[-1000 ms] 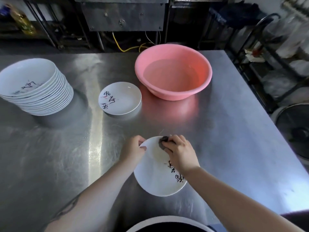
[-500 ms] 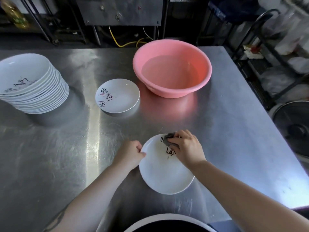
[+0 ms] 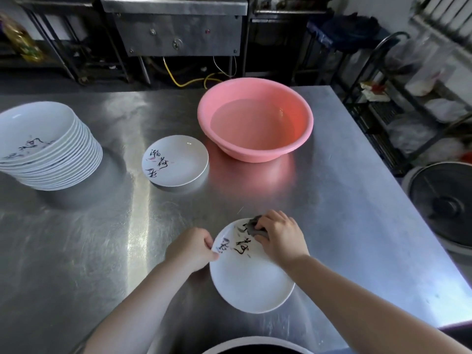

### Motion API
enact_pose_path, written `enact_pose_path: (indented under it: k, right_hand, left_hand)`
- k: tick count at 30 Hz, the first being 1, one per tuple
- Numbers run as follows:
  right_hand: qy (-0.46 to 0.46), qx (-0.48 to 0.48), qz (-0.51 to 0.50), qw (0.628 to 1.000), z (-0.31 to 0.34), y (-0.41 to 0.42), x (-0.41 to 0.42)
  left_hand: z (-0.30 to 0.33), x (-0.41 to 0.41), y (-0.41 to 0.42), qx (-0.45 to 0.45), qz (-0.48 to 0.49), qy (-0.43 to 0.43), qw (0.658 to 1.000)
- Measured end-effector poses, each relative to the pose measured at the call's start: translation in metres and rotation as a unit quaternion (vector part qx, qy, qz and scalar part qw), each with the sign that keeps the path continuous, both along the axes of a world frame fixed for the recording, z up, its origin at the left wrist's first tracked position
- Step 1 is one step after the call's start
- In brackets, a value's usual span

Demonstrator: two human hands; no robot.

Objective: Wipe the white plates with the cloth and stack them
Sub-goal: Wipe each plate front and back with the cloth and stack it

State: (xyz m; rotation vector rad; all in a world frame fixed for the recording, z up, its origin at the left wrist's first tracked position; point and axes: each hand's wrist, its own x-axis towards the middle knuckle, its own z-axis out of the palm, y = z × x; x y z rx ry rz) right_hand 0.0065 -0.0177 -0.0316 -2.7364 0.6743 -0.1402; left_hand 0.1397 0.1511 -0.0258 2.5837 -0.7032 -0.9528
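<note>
Right hand (image 3: 279, 238): gripped dark cloth (image 3: 254, 225) on held plate (image 3: 251, 274) | left hand (image 3: 192, 249): pinched that plate's left rim | single plate (image 3: 176, 160): mid-table, beside pink basin (image 3: 255, 118) | plate stack (image 3: 48, 146): far left | steel table (image 3: 357, 200).

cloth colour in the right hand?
Dark grey cloth, bunched under the right hand on the plate; head view.

Commercial kitchen — steel worktable (image 3: 344, 190), stacked plates (image 3: 48, 149)
</note>
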Motion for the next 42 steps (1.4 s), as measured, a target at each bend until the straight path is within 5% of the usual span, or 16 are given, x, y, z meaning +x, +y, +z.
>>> enact_pose_path:
  k: [7,14,16,20,29,35,42]
  right_hand:
    - [-0.005,0.04,0.064,0.997,0.0,0.017,0.019]
    - [0.018,0.001,0.004,1.0,-0.001,0.0,0.003]
    - [0.009,0.015,0.011,1.0,-0.001,0.007,0.007]
    - [0.009,0.035,0.06,0.998,0.001,0.018,0.019]
    - [0.005,0.025,-0.019,0.999,0.002,-0.006,0.002]
    - [-0.013,0.071,0.051,0.996,0.003,0.008,0.02]
    - [-0.043,0.019,-0.025,0.999,0.0,-0.007,-0.003]
  left_hand:
    - [0.004,-0.003,-0.028,-0.11,0.004,-0.035,0.993]
    - [-0.004,-0.005,-0.002,-0.02,0.01,0.061,0.998]
    - [0.0,-0.01,-0.007,0.005,-0.038,0.033,0.999]
    - [0.007,-0.009,-0.029,-0.086,-0.019,-0.069,0.994]
    - [-0.002,-0.004,-0.004,-0.054,0.038,0.067,0.996]
    - [0.003,-0.006,-0.035,-0.158,0.017,-0.017,0.987]
    - [-0.01,-0.001,-0.005,-0.079,0.055,0.096,0.991]
